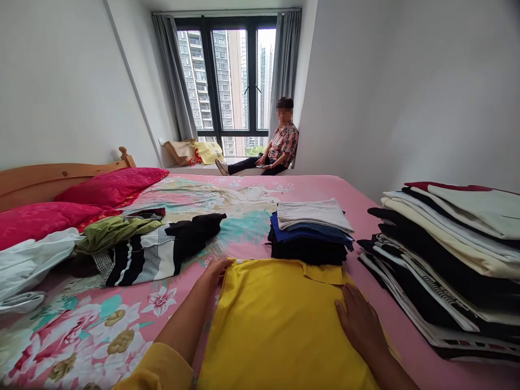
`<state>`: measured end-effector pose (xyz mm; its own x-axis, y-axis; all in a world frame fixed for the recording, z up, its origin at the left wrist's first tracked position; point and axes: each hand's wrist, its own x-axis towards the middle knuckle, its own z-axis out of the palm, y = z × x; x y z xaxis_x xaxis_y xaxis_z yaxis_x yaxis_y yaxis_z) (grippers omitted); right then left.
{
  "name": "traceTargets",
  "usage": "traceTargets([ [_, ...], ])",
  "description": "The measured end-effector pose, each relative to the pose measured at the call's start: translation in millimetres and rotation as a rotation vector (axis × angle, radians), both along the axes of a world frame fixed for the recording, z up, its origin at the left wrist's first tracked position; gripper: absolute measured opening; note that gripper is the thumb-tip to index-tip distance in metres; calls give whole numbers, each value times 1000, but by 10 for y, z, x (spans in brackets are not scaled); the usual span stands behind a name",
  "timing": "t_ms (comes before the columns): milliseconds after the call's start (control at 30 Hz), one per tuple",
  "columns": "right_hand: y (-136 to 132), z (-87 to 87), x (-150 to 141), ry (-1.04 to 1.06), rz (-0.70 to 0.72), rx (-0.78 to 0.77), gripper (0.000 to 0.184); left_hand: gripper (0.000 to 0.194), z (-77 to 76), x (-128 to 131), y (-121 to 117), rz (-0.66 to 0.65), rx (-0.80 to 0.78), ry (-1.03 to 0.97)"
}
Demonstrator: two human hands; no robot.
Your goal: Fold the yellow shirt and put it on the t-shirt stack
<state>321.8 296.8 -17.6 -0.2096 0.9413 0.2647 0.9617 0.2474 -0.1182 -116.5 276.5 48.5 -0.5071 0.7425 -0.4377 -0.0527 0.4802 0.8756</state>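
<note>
A yellow shirt [280,319] lies spread on the bed right in front of me, with a collar-like flap along its far right edge. At its far left corner, my left hand [219,269] has its fingers closed on the cloth. My right hand [359,314] rests on the right side of the shirt, fingers stretched out over the fabric. Just beyond the shirt's far edge stands a small stack of folded clothes [311,235], grey-white on top, with blue and black below.
A tall pile of folded clothes [447,271] stands at the right. Loose garments [142,252] lie crumpled at the left, near red pillows [116,187] and a wooden headboard [60,176]. Beyond the pink flowered bed [320,187], a person [282,146] sits on the window ledge beside bags [209,153].
</note>
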Motion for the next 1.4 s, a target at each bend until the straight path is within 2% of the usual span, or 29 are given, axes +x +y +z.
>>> traceTargets([
  [200,6,-2,0,1,-8,-19,62,15,-62,-91,253,-70,-37,526],
  [400,2,9,8,12,-13,-60,62,24,-198,-64,189,-178,-85,819],
  [533,1,26,4,17,-23,-68,63,26,-171,-51,172,-218,-82,911],
  [667,5,20,-8,27,-36,-84,64,31,14,50,178,-137,-71,986],
  [733,12,11,-13,31,-42,-77,63,35,113,179,113,-127,-10,1031],
  [800,24,0,-15,28,-41,-61,64,36,152,346,-24,-254,113,1077],
  [900,50,-28,-12,22,-37,-49,64,44,67,551,-288,-611,241,1118],
  [967,68,-59,-6,22,-37,-45,64,58,-29,595,-411,-765,172,1108],
  [1067,89,-113,-5,24,-25,1,62,77,-88,549,-431,-805,-1,1099],
  [1200,94,-143,-28,32,-1,48,61,80,64,552,-312,-797,-125,1106],
  [1300,64,-79,-24,37,-9,18,61,70,218,785,-295,-740,-180,1141],
  [1400,13,67,2,41,-7,-28,60,60,280,1234,-400,-749,-120,1162],
])
